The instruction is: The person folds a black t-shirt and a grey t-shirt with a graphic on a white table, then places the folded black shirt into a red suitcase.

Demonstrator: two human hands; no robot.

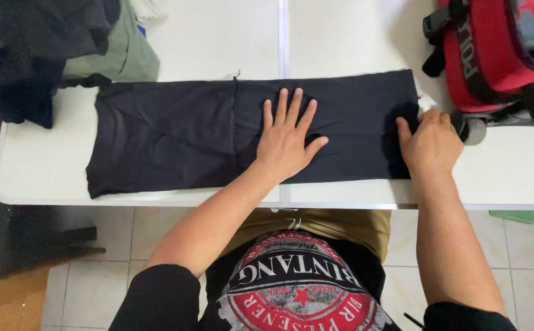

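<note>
A black garment (175, 132) lies folded into a long rectangle across the white table (40, 165). My left hand (286, 138) presses flat on its middle, fingers spread, holding nothing. At the garment's right end my right hand (431, 144) has its fingers curled on the edge of the cloth, pinching it against the table.
A heap of dark and olive clothes (64, 43) sits at the table's far left corner. A red and grey bag with a wheel (494, 55) stands at the far right. A seam (283, 37) runs down the table's middle. Tiled floor lies below the near edge.
</note>
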